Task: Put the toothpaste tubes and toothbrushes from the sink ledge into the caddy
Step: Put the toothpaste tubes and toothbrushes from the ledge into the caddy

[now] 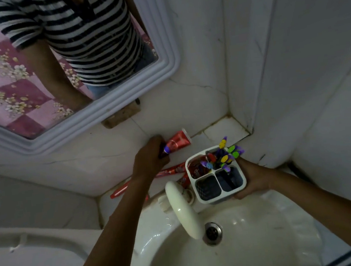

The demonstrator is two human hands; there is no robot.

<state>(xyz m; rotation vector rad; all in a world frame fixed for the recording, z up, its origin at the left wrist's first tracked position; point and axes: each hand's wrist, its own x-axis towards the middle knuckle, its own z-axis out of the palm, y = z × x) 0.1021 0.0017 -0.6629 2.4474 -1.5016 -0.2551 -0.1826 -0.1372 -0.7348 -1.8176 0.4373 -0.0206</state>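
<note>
My left hand [151,157] grips the lower end of a red toothpaste tube [178,141], lifted a little above the tiled ledge with its white flat end pointing right. My right hand [254,178] holds a white caddy [220,196] with several compartments, just over the sink's back edge. Several toothbrushes [226,155] with purple, yellow and green handles stand in its far right compartment, and red packaging sits in the far left one. Two more red tubes lie on the ledge: one long tube [170,170] under my left wrist and another [120,191] further left.
A white tap [183,210] juts over the basin [258,254], with the drain [212,233] below it. A white-framed mirror [95,121] hangs at the upper left. White tiled walls meet in a corner [241,126] behind the caddy. A toilet lid [31,252] sits at lower left.
</note>
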